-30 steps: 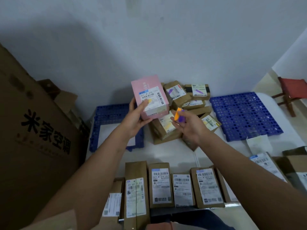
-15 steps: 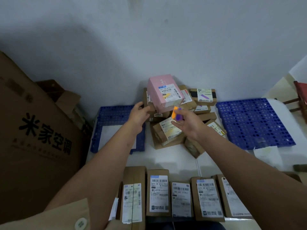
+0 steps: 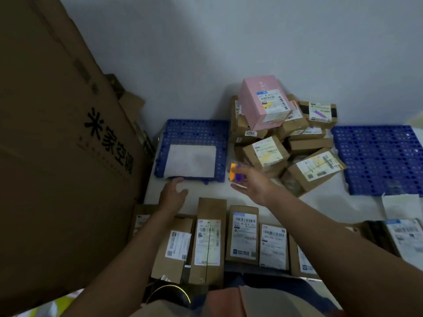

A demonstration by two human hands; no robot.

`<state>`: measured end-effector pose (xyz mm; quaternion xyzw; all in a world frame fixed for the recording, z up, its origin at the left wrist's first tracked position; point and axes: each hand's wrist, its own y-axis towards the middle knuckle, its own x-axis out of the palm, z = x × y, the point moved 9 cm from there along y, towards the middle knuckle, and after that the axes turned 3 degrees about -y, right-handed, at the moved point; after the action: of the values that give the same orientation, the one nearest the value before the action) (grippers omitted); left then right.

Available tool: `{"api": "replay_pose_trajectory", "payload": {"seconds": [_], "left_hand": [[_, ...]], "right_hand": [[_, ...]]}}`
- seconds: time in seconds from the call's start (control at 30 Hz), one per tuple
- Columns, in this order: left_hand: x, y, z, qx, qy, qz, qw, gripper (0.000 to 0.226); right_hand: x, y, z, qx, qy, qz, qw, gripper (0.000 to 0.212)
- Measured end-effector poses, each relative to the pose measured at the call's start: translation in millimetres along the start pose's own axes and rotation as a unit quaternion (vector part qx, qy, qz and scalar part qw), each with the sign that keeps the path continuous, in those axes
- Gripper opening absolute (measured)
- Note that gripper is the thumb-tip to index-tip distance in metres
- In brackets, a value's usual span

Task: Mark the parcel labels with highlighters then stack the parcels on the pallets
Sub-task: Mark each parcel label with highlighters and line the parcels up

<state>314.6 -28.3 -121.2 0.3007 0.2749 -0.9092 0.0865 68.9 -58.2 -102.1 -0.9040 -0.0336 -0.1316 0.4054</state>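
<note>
Left hand reaches forward low over the white floor, palm down, fingers loose and slightly spread, holding nothing; fingertips near the near edge of the left blue pallet. Left forearm crosses over the near row of brown parcels.

Right hand stretched forward at mid-scene, wrist turned, fingers curled round two highlighters, one orange, one purple, tips poking out on the left side of the fist.

Pink parcel sits on top of the heap of brown parcels at the far wall, tilted, label facing up with a yellow mark on it. No hand touches it.

Heap labels show yellow and purple marks. Right blue pallet lies to the right of the heap. White sheet lies on the left pallet. Big cardboard box with black characters stands far left.
</note>
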Motion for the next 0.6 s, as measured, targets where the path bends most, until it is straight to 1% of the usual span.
{"api": "replay_pose_trajectory", "payload": {"seconds": [0.07,0.13,0.2,0.27,0.33,0.4,0.5,0.6], "left_hand": [[-2,-13,-43,-0.001,0.063,-0.002,0.998,0.048],[8,-28,-79,-0.01,0.124,-0.029,0.992,0.055],[21,-45,-101,-0.006,0.225,-0.058,0.973,0.066],[32,-58,-111,0.006,0.271,-0.07,0.96,0.082],[39,-65,-117,-0.002,0.256,-0.072,0.964,0.096],[44,-71,-121,-0.024,0.252,-0.083,0.964,0.105],[46,-75,-119,-0.036,0.264,-0.09,0.96,0.107],[34,-71,-109,-0.049,0.21,-0.075,0.974,0.105]], "right_hand": [[10,-1,31,0.03,-0.005,-0.004,1.0,0.027],[18,-3,56,0.05,-0.013,-0.001,0.999,0.019],[24,-7,76,0.069,-0.016,0.006,0.998,0.02],[26,-10,90,0.084,-0.015,0.02,0.996,0.02],[27,-12,99,0.091,-0.015,0.032,0.995,0.019],[28,-13,105,0.093,-0.018,0.043,0.995,0.026],[27,-17,110,0.097,-0.012,0.051,0.994,0.028],[24,-19,114,0.095,0.007,0.053,0.994,0.025]]}}
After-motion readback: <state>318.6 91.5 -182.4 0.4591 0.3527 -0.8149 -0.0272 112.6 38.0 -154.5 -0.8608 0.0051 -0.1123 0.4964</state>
